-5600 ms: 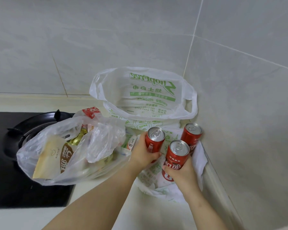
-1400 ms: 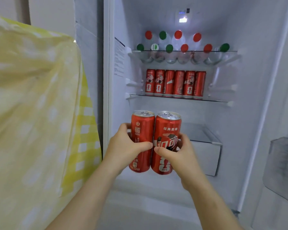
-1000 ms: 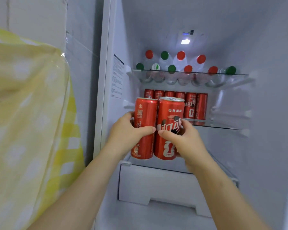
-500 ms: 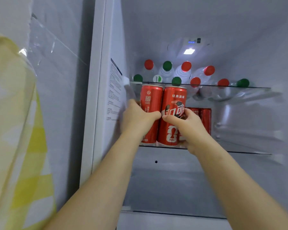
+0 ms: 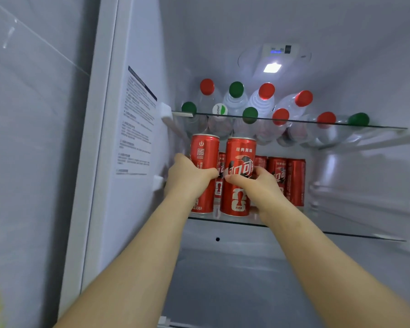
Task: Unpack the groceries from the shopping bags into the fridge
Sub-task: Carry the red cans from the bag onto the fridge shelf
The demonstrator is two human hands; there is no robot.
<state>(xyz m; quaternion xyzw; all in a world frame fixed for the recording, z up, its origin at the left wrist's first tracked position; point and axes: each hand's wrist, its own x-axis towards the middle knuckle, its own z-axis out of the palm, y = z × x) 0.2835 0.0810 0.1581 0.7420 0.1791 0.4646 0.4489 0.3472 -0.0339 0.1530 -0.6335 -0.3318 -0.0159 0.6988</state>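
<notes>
Both arms reach into the open white fridge point(image 5: 137, 209), toward its middle clear glass shelf point(image 5: 341, 234). The left hand point(image 5: 189, 177) wraps its fingers and thumb round a tall slim red aluminium can with a white QR code point(image 5: 204, 150), gripping it about halfway up. At 3 o'clock of that can, just beside it with a narrow gap between, stands a second tall slim red aluminium can with white lettering and a FIFA mark point(image 5: 240, 155). The right hand point(image 5: 256, 185) grasps this one from its 3 o'clock side, thumb across the front and fingers curled behind. Both cans are upright, with their bases at the front edge of the shelf, seemingly touching the glass. They stand at the shelf's 9 o'clock end, near the fridge's left inner wall. Behind them, toward 12 o'clock, a row of matching red cans point(image 5: 291, 181) stands along the back of the same shelf, partly hidden by the hands. Above, at 12 o'clock, an upper glass shelf point(image 5: 384, 126) carries clear plastic water bottles point(image 5: 237, 100) lying on their sides, red and green caps facing out. Higher again at 12 o'clock, a small white lamp point(image 5: 272, 67) glows on the back wall. At 9 o'clock of the left hand, a printed white label point(image 5: 137, 129) is stuck to the inner wall
</notes>
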